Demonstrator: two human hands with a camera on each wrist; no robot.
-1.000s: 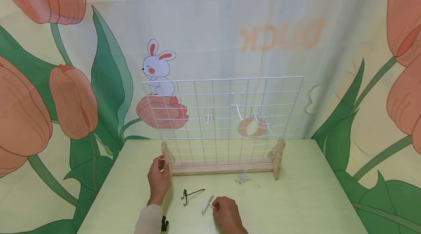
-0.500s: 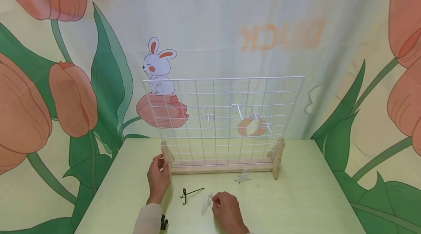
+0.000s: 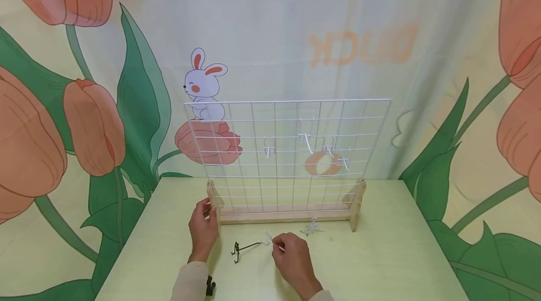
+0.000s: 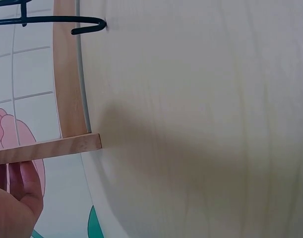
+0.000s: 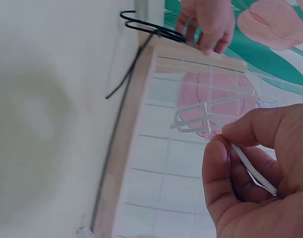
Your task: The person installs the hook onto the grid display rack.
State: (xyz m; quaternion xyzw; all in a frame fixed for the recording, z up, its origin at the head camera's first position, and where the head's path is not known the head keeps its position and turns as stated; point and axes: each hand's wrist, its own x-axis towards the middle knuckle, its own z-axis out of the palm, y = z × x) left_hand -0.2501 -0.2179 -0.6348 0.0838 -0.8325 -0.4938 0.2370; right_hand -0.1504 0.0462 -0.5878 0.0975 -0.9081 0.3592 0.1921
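Note:
My right hand [image 3: 292, 256] pinches the arm of a white wire hook [image 5: 203, 116] between thumb and fingertips. The hook's double-wire back points away from the palm, above the table. At the left end of the wire grid's wooden stand [image 3: 287, 218], my left hand [image 3: 203, 233] holds the upright side piece [image 4: 52, 148], its fingers partly hidden behind the wood. A white wire grid [image 3: 253, 169] stands in it, with several white hooks on it, one being a long hook [image 3: 307, 143]. A black wire hook [image 3: 238, 250] lies on the table between my hands.
Near the stand's front right lies a small pile of white hooks [image 3: 313, 228]. The pale table [image 3: 380, 263] reaches back to a curtain [image 3: 270, 33] printed with tulips and a rabbit, just behind the grid.
My right hand has lifted the white hook off the table and moved it forward, turning it toward the grid. The left hand has stayed on the stand.

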